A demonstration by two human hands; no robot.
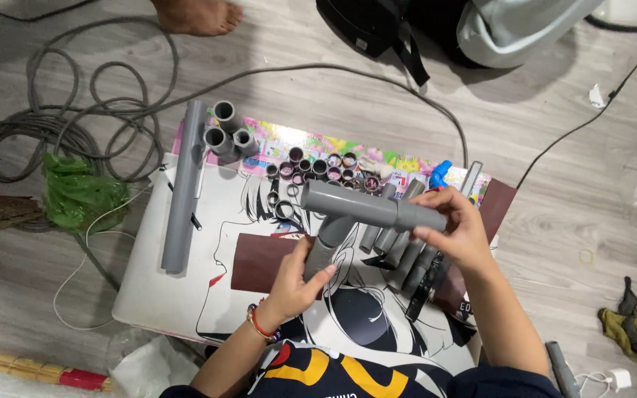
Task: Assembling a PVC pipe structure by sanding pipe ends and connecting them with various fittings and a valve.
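**Head view: grey pipe tee held in both hands over a cluttered board**

Head camera looks down on a white printed board [156, 295] lying on a wood-look floor [554, 147], and nearly everything sits on it. Largest loose piece is a long grey pipe [183, 188] lying along the board's left side, with a three-socket fitting [224, 133] just beyond its far end. Coiled grey cable [75, 110] lies well off to the left, beside a green plastic bag [79, 193].

Held above the board's middle is the T-shaped pipe assembly [363, 210]: a crossbar with one leg running down toward the person. The left hand [296, 284] is closed around the lower leg. The right hand [458, 228] is curled over the crossbar's right end, fingers wrapped on top.

By its look it is rigid plastic, so probably light and stiff, unlikely to flex, with a smooth surface that could slip or twist in the palm. The joints may be only push-fitted, so holding a hand on each limb close to the junction seems safest.

Under it lie short grey pipe lengths [399, 258], and farther back a cluster of small rings and collars [318, 171].
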